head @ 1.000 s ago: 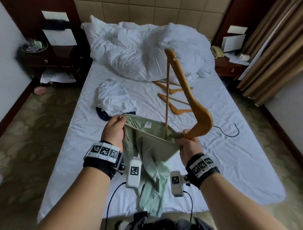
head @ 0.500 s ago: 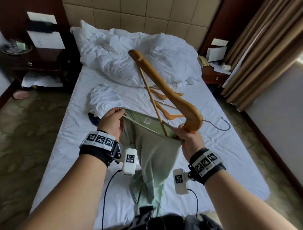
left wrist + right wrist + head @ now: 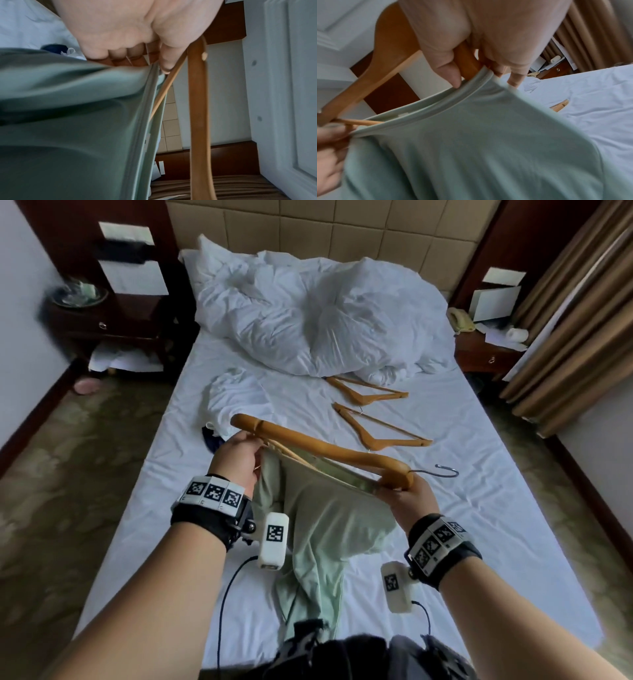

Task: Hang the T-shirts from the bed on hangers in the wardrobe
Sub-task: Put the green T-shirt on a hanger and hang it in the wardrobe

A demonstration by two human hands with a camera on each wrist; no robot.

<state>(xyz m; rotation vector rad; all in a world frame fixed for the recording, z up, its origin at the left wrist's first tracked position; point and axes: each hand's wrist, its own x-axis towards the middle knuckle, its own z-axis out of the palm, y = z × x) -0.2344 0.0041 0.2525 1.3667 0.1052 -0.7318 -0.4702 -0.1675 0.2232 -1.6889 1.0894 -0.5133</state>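
Observation:
A pale green T-shirt (image 3: 325, 518) hangs over the bed between both hands. My left hand (image 3: 255, 455) pinches the left side of its collar (image 3: 154, 75). My right hand (image 3: 394, 489) grips the middle of a wooden hanger (image 3: 318, 445) and pins the collar's right side against it (image 3: 481, 75). The hanger lies almost level above the stretched collar, its metal hook (image 3: 445, 472) pointing right. Its thin bar (image 3: 164, 92) runs down into the neck opening. One hanger arm is hidden inside the shirt. A white T-shirt (image 3: 236, 398) lies crumpled on the bed (image 3: 479, 525) over a dark blue garment (image 3: 209, 436).
Two more wooden hangers (image 3: 366, 392) (image 3: 380, 434) lie on the sheet behind the hands. A heaped white duvet (image 3: 315, 320) fills the head of the bed. Dark nightstands (image 3: 113, 330) (image 3: 486, 354) flank it, and curtains (image 3: 575, 313) hang at the right. Carpet (image 3: 68, 474) runs along both sides.
The hanger has swung from upright down to the left and now lies almost level, its free end by my left hand. Both hands keep their hold on the collar.

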